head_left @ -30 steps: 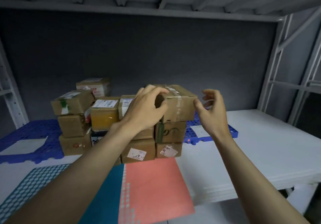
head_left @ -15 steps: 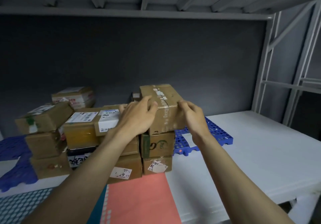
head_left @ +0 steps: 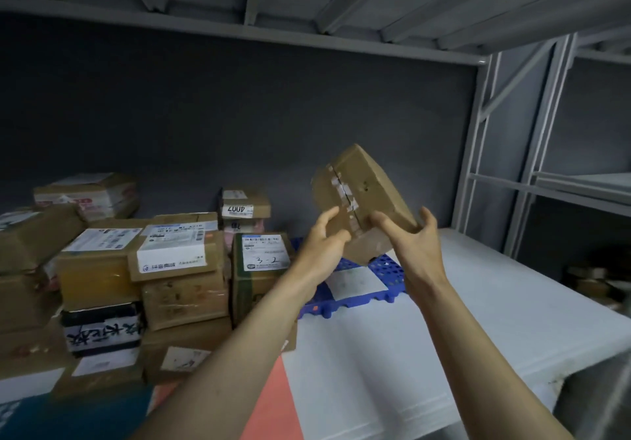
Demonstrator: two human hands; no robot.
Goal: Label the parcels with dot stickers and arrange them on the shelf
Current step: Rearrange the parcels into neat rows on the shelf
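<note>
A brown cardboard parcel (head_left: 362, 193) with torn white tape along its seam is held tilted in the air, above the blue pallet. My left hand (head_left: 324, 245) grips its lower left side and my right hand (head_left: 415, 245) cups its lower right corner. A stack of other taped parcels (head_left: 170, 268) with white shipping labels stands to the left on the white shelf board (head_left: 478, 303). No dot sticker shows on the held parcel's visible faces.
A blue perforated pallet (head_left: 382, 279) with a white sheet on it lies under the held parcel. Coral (head_left: 273, 402) and teal (head_left: 78, 415) sheets lie at the front. Grey shelf uprights (head_left: 478, 152) and more shelving stand at the right; a shelf deck hangs overhead.
The parcel has been lifted off the top of the stack, carried right and up, and tilted. Both hands now grip it from below. The view has shifted right.
</note>
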